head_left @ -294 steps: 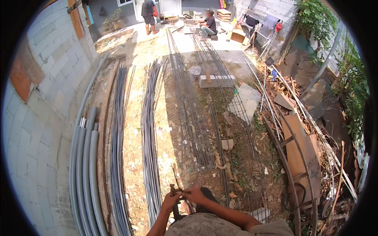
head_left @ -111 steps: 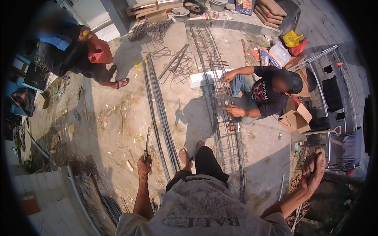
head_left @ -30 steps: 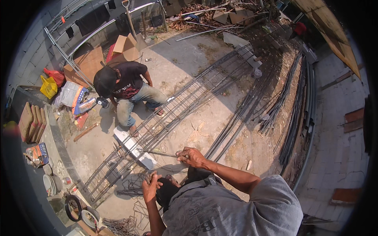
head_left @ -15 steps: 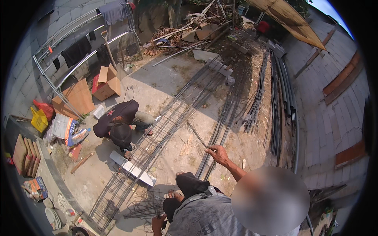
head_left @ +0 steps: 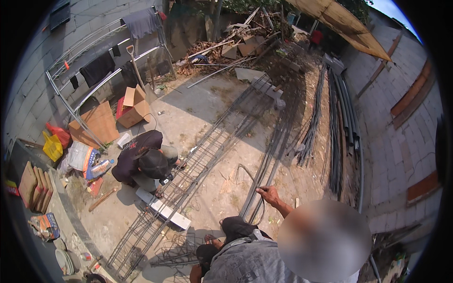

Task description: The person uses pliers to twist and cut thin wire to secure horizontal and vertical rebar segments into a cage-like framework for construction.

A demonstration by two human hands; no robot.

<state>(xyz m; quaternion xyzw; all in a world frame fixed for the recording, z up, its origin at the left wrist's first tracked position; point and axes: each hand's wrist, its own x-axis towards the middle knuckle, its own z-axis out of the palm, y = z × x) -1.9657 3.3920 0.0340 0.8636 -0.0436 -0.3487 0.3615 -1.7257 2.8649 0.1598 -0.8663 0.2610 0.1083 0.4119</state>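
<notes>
My right hand (head_left: pixel 269 193) is closed, its fingers pinching a thin dark bent steel rod (head_left: pixel 248 172) that curves up and away to the left. Another length appears to hang below the hand, close to long rebar lying on the ground. At the lower edge, my left hand (head_left: pixel 196 272) is partly cut off beside my dark-trousered knee, its fingers hidden. Next to it lies a pile of bent wire stirrups (head_left: pixel 177 250). A long rebar cage (head_left: pixel 181 181) runs diagonally past me, resting on a pale block (head_left: pixel 163 210). A blurred patch covers part of my right side.
Across the cage a co-worker in a dark cap (head_left: pixel 155 163) crouches, a dark tool (head_left: pixel 166 179) by their hand. Rebar bundles (head_left: pixel 309 125) and grey pipes (head_left: pixel 347 111) lie right. A cardboard box (head_left: pixel 134 111), cement bags (head_left: pixel 81 158) and a drying rack (head_left: pixel 87 87) stand left.
My right hand has shifted slightly right and down, and the rod in it now shows a curved end. The left hand has sunk toward the lower edge. The co-worker leans closer to the cage.
</notes>
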